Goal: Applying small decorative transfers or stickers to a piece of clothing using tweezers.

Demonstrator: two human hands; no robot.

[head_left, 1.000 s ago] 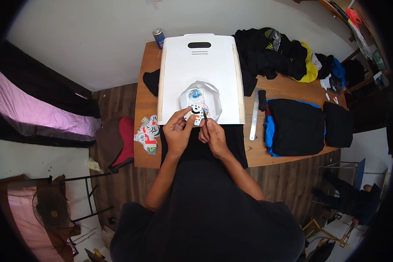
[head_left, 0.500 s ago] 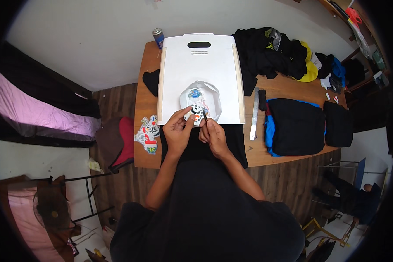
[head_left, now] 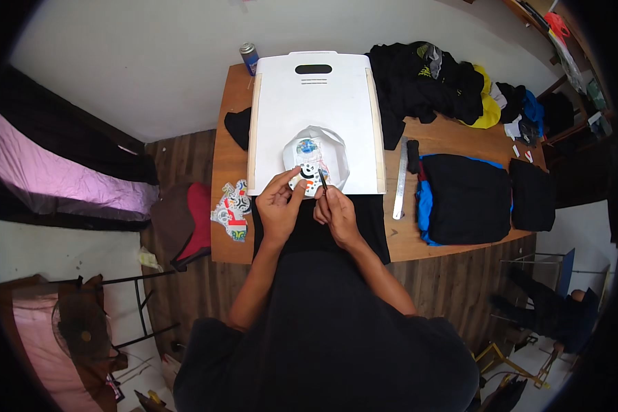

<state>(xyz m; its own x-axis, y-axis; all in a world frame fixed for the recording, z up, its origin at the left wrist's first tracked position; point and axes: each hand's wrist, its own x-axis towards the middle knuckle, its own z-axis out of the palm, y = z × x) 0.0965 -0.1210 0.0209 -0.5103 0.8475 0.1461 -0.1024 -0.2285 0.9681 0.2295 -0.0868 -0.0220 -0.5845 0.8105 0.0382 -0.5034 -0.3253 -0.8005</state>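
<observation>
My left hand pinches the edge of a small white sheet with black and orange printed shapes. In my right hand is a thin black pointed tool, its tip against the sheet's right side; whether it is tweezers or a knife I cannot tell. Both hands sit close together at the near edge of a white board. Just beyond the sheet lies a round, pale, wrinkled tray or film, with a blue round print in it. Black cloth spreads under the board's near edge.
Colourful printed cut-outs lie left of the board, and a spray can stands behind it. To the right are a steel ruler, folded black garments and heaped clothes. A person in dark clothing is farther right.
The black tool's tip has shifted very slightly along the sheet's right side. Both hands otherwise keep their places and grips.
</observation>
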